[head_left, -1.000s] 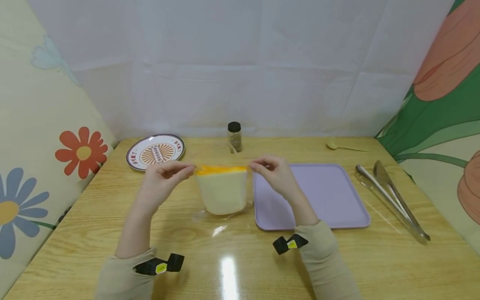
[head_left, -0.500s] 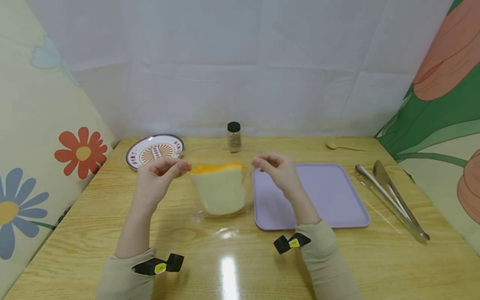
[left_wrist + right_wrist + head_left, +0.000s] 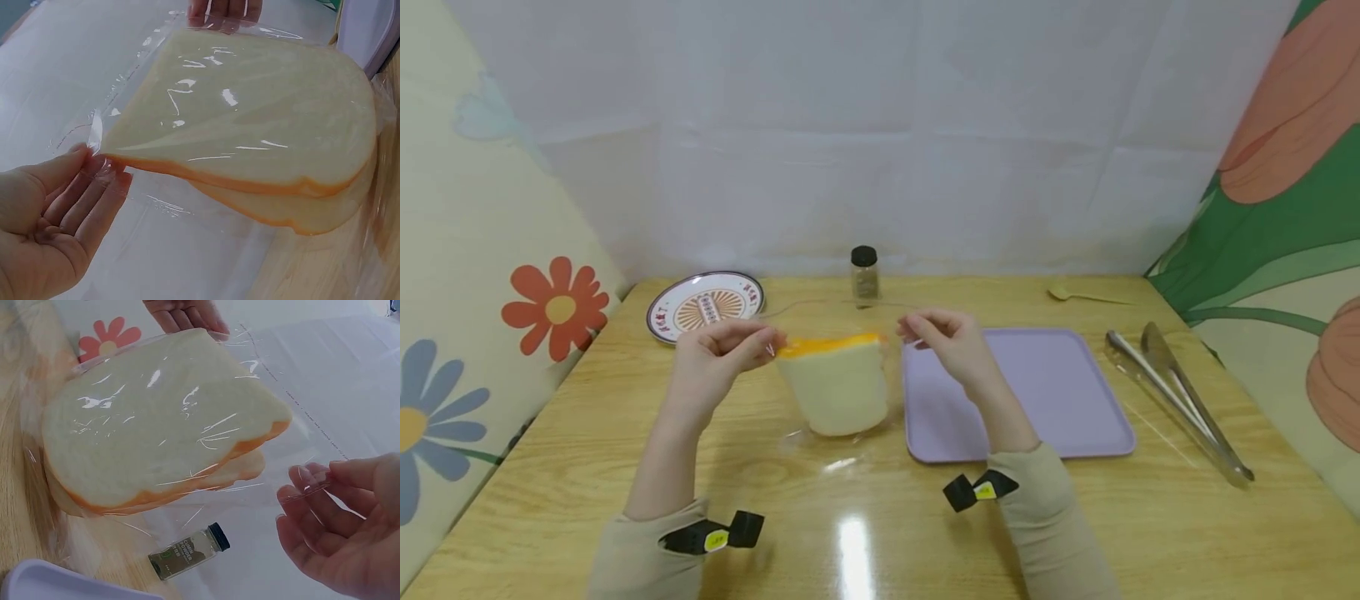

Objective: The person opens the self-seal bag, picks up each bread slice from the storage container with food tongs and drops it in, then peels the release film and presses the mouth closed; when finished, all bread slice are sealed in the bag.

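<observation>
A clear plastic bag (image 3: 294,440) with sliced bread (image 3: 250,112) inside hangs between my hands, its lower end near the tabletop. Two pale slices with orange-brown crusts show through the film, one behind the other. My left hand (image 3: 711,362) pinches the bag's edge at one corner of the bread between thumb and fingers. On the other side, my right hand (image 3: 951,350) pinches the bag's film between thumb and fingertips, a little apart from the bread. Behind the bread, a faint line of the bag's rim arches between the hands in the head view.
A purple tray (image 3: 1045,392) lies right of the bag, partly under my right forearm. Metal tongs (image 3: 1180,400) are at the far right, a yellow spoon (image 3: 1086,296) behind. A black-capped spice jar (image 3: 865,279) stands at the back. A patterned plate (image 3: 703,307) sits back left.
The bread has shifted slightly left and its top edge now slopes. A gap has appeared between the right fingertips and the bread. The bag's rim has spread farther back.
</observation>
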{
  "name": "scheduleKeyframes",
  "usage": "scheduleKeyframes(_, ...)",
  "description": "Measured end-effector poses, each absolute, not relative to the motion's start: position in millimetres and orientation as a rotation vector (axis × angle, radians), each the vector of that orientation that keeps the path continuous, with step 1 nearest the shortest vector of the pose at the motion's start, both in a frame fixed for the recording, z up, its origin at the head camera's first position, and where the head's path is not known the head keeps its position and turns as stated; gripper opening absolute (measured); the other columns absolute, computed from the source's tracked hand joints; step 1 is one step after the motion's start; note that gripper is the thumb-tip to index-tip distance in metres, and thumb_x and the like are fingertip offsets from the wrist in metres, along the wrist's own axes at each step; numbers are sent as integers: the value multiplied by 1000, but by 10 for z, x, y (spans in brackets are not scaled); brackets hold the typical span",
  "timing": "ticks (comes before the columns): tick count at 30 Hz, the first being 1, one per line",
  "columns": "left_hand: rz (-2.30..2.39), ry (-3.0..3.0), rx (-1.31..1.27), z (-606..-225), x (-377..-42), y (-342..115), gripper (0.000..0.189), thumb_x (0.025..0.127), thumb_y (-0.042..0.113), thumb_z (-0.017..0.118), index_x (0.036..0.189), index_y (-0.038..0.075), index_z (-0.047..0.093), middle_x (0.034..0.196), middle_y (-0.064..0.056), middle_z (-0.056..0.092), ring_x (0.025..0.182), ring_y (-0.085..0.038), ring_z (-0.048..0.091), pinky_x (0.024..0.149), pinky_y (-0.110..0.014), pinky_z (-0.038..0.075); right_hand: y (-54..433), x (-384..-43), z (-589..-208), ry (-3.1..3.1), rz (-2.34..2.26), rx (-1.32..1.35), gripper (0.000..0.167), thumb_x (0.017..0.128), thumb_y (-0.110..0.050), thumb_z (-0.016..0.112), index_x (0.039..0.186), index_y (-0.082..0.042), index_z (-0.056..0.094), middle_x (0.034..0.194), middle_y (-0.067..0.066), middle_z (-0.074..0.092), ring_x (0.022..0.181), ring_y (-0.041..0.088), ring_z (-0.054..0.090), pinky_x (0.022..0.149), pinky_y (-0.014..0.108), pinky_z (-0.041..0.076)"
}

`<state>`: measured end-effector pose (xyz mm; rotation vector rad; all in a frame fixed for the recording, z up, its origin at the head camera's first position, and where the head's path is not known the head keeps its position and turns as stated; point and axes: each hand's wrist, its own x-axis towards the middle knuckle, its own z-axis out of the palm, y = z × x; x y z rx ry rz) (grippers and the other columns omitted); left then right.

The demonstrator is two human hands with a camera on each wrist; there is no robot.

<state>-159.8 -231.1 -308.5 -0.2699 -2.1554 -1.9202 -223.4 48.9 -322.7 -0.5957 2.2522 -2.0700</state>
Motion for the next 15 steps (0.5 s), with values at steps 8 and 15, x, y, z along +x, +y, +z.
scheduleKeyframes(8,-1941,-2175,-366,-3088,-1601,-2327,21,90,8,61,106,-5,67,89,8,74,84,-5,70,73,-21,57,539,-2251,-3215,2266,-2093,-587,26,95,-9,55,110,10,62,100,22,69,78,6,63,76,23,54)
scheduleKeyframes(15,-1960,-2171,-412,-3098,-1600,-2348,19,92,7,59,107,0,68,90,7,74,85,-6,70,74,-21,57,520,-2218,-2937,2659,-2108,-825,21,90,-9,62,106,3,67,101,19,70,85,17,64,77,22,53)
